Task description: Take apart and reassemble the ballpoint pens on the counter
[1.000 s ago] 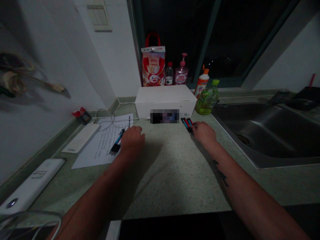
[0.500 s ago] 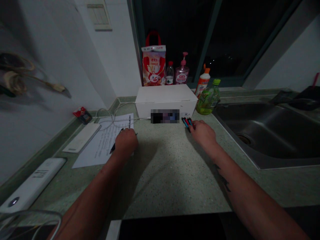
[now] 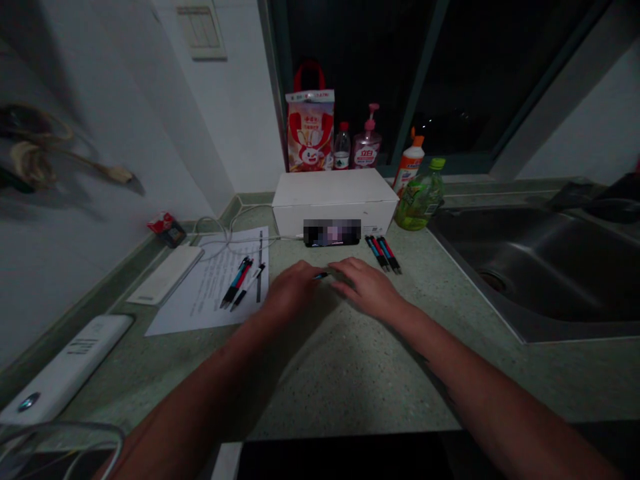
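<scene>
My left hand is closed around a pen; only a short blue and dark end of it sticks out past the fingers. Facing it, my right hand has its thumb and fingers apart, just short of that pen end, with nothing in them. Several blue, red and black pens lie side by side on the counter beyond my right hand. To the left, blue and red pens and a white pen rest on a printed sheet of paper.
A white box stands at the back, with a phone leaning on its front and a cable running left. Beside it is a green bottle. A steel sink lies right, a white flat case left.
My left hand has moved right off the paper, now with a pen, uncovering the pens there. My right hand has left the right-hand pens and come inward to the left, opening.
</scene>
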Available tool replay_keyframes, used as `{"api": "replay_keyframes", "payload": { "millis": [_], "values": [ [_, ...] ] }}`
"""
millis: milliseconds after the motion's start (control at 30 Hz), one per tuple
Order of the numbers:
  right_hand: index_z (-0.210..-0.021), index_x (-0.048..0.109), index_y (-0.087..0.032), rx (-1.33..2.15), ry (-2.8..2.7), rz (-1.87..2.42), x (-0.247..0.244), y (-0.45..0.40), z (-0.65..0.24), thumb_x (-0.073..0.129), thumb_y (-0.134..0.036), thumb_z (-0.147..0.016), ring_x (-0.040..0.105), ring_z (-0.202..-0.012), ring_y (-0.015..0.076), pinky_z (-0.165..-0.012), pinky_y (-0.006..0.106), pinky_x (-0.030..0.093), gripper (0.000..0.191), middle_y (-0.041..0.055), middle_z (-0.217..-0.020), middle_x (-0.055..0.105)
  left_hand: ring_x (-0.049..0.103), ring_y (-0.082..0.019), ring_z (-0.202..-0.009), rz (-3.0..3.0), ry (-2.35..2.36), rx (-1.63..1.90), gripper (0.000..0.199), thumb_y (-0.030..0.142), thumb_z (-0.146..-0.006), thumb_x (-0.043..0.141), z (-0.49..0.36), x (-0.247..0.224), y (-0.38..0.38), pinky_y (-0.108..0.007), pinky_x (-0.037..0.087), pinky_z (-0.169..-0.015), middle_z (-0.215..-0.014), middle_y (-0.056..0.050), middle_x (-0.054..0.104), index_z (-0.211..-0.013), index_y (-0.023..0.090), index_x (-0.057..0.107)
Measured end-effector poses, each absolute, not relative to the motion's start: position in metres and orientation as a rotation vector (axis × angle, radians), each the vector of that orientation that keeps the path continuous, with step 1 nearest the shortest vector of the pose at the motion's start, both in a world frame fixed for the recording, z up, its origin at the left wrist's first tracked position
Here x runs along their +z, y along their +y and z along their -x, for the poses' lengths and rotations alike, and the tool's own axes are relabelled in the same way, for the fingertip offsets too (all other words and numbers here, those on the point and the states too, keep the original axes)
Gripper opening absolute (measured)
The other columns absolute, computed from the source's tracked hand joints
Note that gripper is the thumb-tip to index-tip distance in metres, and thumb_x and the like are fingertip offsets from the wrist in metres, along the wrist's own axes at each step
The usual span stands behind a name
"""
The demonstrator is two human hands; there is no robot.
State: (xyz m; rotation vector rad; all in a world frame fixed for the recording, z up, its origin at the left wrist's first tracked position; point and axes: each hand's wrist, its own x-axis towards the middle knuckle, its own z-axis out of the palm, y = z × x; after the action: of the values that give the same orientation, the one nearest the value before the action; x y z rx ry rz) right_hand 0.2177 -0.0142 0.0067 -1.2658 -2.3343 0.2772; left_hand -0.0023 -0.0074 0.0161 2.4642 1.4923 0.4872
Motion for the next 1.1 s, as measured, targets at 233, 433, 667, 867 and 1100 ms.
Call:
{"api": "replay_keyframes", "payload": {
  "millis": [233,433,667,867,1100],
  "values": [
    [-0.113,0.074,-0.022,0.405,-2.328,1.383,0.004,-0.008,-0.22,0.055,-0.026,-0.105,0.069,-0.102,0.0227,-0.087,0.033,0.05,0.021,0.0082,-0.107,0.075,0.068,-0.025,-0.102,-2.312,1.417,0.724,0.021,0.019,-0.094,0.062,-0.003,0.004,-0.011,-0.037,0.052,-0.091,-0.109,-0.007,0.075,-0.111,0.023,0.073],
    [-0.104,0.075,-0.02,0.637,-2.085,1.452,0.004,0.007,-0.245,0.053,-0.027,-0.103,0.068,-0.083,0.0203,-0.075,0.03,0.049,0.023,0.0053,-0.09,0.075,0.069,-0.027,-0.105,-2.233,1.483,0.869,0.021,0.022,-0.098,0.056,0.005,0.007,-0.003,-0.04,0.052,-0.093,-0.111,-0.008,0.077,-0.108,0.022,0.075],
    [-0.108,0.075,-0.018,0.739,-1.961,1.372,0.002,0.011,-0.252,0.057,-0.026,-0.099,0.067,-0.078,0.0198,-0.074,0.032,0.051,0.022,0.0045,-0.087,0.074,0.07,-0.023,-0.081,-2.047,1.517,0.808,0.029,0.029,-0.101,0.05,0.004,0.014,-0.006,-0.037,0.053,-0.081,-0.085,-0.004,0.077,-0.087,0.022,0.074],
    [-0.113,0.078,-0.026,0.653,-2.164,1.213,0.006,0.002,-0.241,0.062,-0.026,-0.099,0.071,-0.105,0.0216,-0.096,0.036,0.052,0.021,0.0065,-0.111,0.077,0.069,-0.023,-0.086,-2.096,1.422,0.817,0.024,0.029,-0.097,0.053,0.0,0.01,-0.006,-0.038,0.052,-0.082,-0.088,-0.004,0.077,-0.091,0.023,0.075],
    [-0.114,0.077,-0.023,0.62,-2.261,1.253,0.004,-0.004,-0.231,0.058,-0.025,-0.103,0.071,-0.099,0.0219,-0.089,0.034,0.052,0.022,0.0071,-0.108,0.078,0.068,-0.023,-0.076,-2.036,1.472,0.819,0.017,0.031,-0.094,0.06,-0.004,0.005,-0.008,-0.036,0.052,-0.075,-0.084,-0.005,0.075,-0.088,0.022,0.073]
  ]
}}
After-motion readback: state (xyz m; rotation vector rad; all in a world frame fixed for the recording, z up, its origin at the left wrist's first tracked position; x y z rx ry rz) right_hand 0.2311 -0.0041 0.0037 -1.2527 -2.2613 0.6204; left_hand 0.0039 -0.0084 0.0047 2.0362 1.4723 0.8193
